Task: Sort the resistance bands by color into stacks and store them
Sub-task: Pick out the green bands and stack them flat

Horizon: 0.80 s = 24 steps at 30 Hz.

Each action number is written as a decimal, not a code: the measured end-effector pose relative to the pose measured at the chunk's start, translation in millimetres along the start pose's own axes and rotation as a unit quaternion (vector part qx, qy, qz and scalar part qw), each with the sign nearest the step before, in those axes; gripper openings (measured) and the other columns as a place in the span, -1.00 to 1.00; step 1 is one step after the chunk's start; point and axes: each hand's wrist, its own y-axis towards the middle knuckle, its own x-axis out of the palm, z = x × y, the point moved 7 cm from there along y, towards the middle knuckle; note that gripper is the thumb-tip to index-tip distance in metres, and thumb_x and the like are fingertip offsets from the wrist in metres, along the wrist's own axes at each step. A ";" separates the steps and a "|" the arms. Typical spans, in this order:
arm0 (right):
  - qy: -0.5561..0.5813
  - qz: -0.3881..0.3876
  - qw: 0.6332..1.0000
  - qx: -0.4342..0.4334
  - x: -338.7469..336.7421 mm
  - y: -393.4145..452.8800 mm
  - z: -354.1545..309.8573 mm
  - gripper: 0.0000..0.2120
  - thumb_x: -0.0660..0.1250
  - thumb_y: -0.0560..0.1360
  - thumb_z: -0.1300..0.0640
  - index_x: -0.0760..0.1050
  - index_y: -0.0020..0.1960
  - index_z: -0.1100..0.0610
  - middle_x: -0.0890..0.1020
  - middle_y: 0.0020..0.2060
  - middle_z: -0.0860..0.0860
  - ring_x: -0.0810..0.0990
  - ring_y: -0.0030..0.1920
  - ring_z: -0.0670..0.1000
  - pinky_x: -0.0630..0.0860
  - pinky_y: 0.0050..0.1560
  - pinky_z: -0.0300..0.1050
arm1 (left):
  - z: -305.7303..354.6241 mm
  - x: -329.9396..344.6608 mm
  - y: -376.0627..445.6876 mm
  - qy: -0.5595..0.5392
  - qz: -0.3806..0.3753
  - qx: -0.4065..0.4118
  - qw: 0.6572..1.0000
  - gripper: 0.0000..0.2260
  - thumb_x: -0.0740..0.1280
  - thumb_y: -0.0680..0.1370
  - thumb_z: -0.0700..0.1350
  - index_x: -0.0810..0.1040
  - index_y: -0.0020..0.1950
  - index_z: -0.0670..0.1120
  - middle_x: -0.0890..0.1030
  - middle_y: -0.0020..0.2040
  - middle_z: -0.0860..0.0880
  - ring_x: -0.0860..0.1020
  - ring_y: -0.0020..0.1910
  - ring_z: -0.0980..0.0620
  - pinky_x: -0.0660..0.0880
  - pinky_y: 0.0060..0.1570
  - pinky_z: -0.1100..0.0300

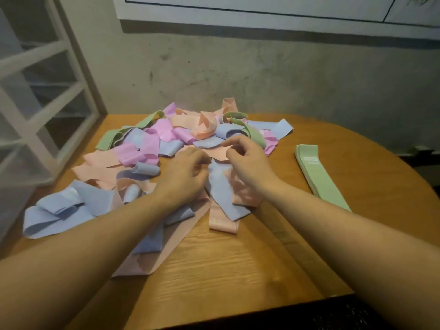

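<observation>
**Bands: mixed pile, one green stack**

Table point(238, 270) carries a loose pile point(152, 148) of blue, pink, peach and green bands across its left and centre. Green stack point(316, 172) lies flat to the right, apart from the pile. Left hand point(184, 173) and right hand point(247, 160) sit close together over the pile's middle, fingers curled at a peach band point(220, 152); actual grip cannot be confirmed. White shelf point(35, 91) stands at left.

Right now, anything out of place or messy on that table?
Yes: the mixed pile of bands is tangled, with colours jumbled and many curled or folded. Only the green stack lies flat and sorted at the right. Green bands remain in the pile.
</observation>
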 end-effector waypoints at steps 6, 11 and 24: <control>-0.040 0.063 0.997 -0.008 -42.6 39.5 18.5 -0.81 0.25 0.58 0.25 0.55 0.08 0.02 0.57 -0.14 -0.15 0.52 -0.14 -0.16 0.47 -0.11 -0.18 | 27.4 35.1 26.8 -0.005 -0.018 0.081 0.997 -0.77 0.27 0.63 -0.05 0.53 0.27 -0.01 0.53 0.30 0.03 0.44 0.26 0.06 0.38 0.32 0.11; -0.078 0.069 0.993 0.057 -69.4 68.8 46.6 -0.79 0.28 0.57 0.16 0.48 0.18 -0.01 0.57 -0.09 -0.06 0.57 -0.13 -0.04 0.59 -0.02 0.04 | 27.4 62.8 37.6 -0.012 -0.055 0.075 0.996 -0.73 0.21 0.67 0.04 0.48 0.35 0.06 0.56 0.25 0.08 0.47 0.19 0.11 0.41 0.25 0.05; -0.180 0.002 0.975 0.131 -48.8 114.0 85.3 -0.52 0.34 0.59 -0.03 0.41 0.47 0.07 0.58 0.31 0.07 0.59 0.17 0.08 0.59 0.17 0.04 | 15.2 67.2 41.0 -0.059 -0.056 0.034 0.996 -0.71 0.17 0.69 0.08 0.44 0.38 0.08 0.27 0.53 0.10 0.31 0.41 0.19 0.30 0.38 0.20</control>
